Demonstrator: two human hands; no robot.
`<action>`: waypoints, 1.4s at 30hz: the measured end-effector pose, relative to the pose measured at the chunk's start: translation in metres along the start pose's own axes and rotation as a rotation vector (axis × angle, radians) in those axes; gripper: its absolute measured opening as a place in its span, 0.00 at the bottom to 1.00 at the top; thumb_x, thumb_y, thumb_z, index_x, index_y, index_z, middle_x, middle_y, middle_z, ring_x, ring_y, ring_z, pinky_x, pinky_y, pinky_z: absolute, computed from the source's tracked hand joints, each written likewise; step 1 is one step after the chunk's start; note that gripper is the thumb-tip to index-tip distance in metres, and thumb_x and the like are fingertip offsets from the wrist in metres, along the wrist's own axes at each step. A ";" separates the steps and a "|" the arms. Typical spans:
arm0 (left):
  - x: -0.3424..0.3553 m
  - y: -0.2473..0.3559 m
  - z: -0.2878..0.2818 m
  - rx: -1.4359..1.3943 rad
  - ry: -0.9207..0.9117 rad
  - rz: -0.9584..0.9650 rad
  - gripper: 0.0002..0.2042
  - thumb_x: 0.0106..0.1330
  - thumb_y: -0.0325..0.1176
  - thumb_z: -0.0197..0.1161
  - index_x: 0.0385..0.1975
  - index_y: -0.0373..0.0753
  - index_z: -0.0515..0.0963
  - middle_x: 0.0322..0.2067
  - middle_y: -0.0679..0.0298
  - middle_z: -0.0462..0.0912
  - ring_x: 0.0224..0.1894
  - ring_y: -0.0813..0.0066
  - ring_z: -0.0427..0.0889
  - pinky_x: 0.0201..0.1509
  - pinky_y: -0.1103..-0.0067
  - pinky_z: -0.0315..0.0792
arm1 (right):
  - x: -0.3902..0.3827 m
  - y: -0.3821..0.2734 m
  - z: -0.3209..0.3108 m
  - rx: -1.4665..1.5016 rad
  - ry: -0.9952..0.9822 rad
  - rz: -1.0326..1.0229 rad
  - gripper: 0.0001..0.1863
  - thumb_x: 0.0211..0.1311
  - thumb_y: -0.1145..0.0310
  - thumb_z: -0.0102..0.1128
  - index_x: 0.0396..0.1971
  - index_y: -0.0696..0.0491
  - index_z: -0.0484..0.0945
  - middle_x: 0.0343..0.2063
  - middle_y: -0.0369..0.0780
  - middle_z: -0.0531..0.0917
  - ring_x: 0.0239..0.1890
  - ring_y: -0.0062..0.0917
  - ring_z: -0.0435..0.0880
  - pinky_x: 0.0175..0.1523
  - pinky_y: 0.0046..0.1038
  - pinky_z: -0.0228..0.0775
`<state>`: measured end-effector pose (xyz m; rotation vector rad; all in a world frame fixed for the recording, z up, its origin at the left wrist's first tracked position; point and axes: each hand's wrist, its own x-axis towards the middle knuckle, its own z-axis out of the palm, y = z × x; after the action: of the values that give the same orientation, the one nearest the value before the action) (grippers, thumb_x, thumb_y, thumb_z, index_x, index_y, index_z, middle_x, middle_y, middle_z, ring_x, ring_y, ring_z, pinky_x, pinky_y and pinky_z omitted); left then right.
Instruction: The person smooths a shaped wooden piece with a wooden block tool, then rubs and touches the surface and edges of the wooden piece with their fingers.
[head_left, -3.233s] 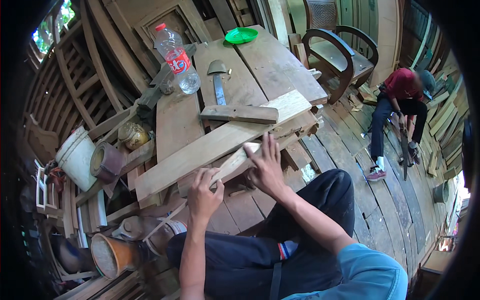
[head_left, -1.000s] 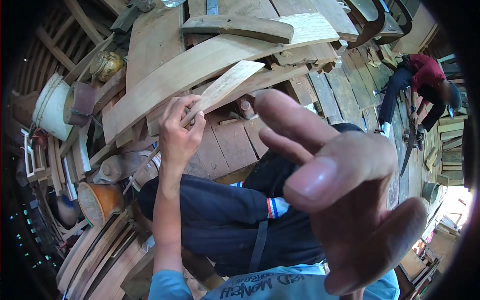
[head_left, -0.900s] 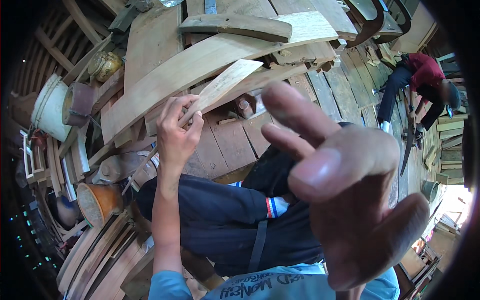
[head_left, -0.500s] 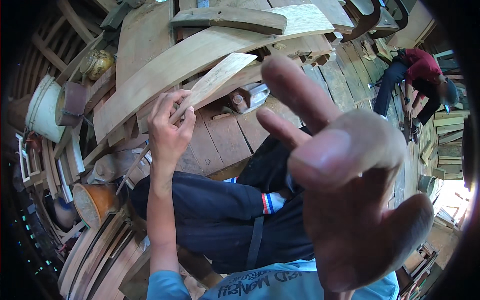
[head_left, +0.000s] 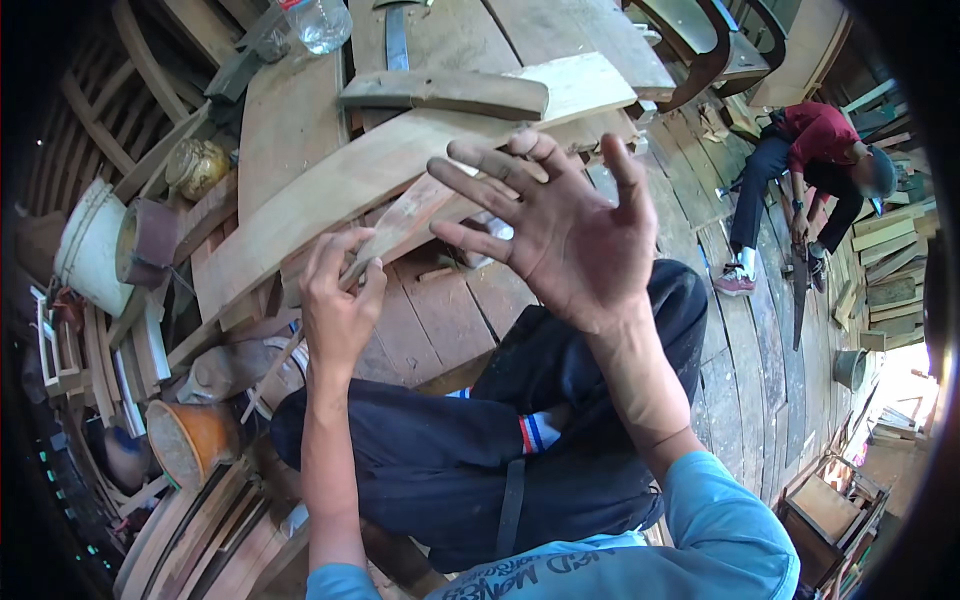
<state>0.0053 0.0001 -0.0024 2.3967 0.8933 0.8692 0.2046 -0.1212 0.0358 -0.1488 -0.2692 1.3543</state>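
Head view: left hand pinches the wood strip by its near end, at the near edge of the bench; right hand spread, palm toward camera, nothing in it (its fingers hide part of the strip; contact can't be told); status: strip in grip, not laid down; work left on it unreadable; count: one strip, one pale board along the near edge, one dark block behind, one bottle toward the left edge.
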 end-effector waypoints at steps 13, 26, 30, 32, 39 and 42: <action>-0.002 -0.003 -0.002 -0.059 0.006 -0.060 0.13 0.53 0.23 0.61 0.40 0.36 0.78 0.34 0.55 0.79 0.36 0.54 0.80 0.40 0.68 0.74 | 0.004 0.009 -0.018 0.199 -0.414 0.177 0.42 0.62 0.28 0.39 0.58 0.52 0.69 0.67 0.55 0.57 0.73 0.55 0.41 0.66 0.72 0.35; 0.021 -0.040 -0.022 0.131 0.259 0.093 0.13 0.57 0.24 0.61 0.43 0.36 0.79 0.37 0.55 0.79 0.40 0.53 0.80 0.44 0.65 0.74 | 0.011 -0.001 -0.036 -0.515 0.032 -0.203 0.23 0.46 0.83 0.49 0.46 0.52 0.70 0.58 0.44 0.71 0.66 0.38 0.66 0.66 0.39 0.60; 0.030 -0.064 -0.020 0.221 0.224 0.144 0.10 0.58 0.25 0.62 0.41 0.35 0.80 0.38 0.56 0.79 0.42 0.55 0.78 0.46 0.67 0.74 | 0.026 -0.010 -0.062 -1.507 0.249 -0.513 0.24 0.54 0.78 0.54 0.54 0.57 0.67 0.57 0.47 0.70 0.64 0.40 0.67 0.66 0.38 0.59; 0.030 -0.069 -0.017 0.175 0.171 0.137 0.09 0.58 0.25 0.62 0.39 0.35 0.80 0.37 0.56 0.79 0.42 0.57 0.77 0.48 0.67 0.72 | 0.044 -0.012 -0.044 -1.971 0.190 -0.679 0.25 0.57 0.76 0.58 0.56 0.58 0.67 0.57 0.50 0.68 0.62 0.46 0.66 0.66 0.41 0.58; 0.031 -0.077 -0.014 0.180 0.213 0.064 0.13 0.56 0.22 0.60 0.40 0.41 0.83 0.42 0.58 0.76 0.49 0.59 0.72 0.53 0.65 0.66 | 0.120 -0.016 -0.028 -2.729 -0.003 -0.163 0.32 0.63 0.58 0.58 0.67 0.44 0.63 0.54 0.52 0.72 0.56 0.46 0.72 0.59 0.38 0.66; 0.034 -0.087 -0.023 0.206 0.189 0.004 0.16 0.53 0.20 0.59 0.40 0.43 0.84 0.41 0.61 0.76 0.50 0.62 0.72 0.54 0.66 0.64 | 0.129 -0.010 -0.021 -2.717 -0.003 0.001 0.32 0.61 0.60 0.60 0.66 0.45 0.64 0.42 0.53 0.76 0.49 0.48 0.75 0.53 0.40 0.68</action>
<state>-0.0274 0.0885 -0.0228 2.5205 1.0989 1.0661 0.2445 0.0033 0.0318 -2.2691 -1.8887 0.0313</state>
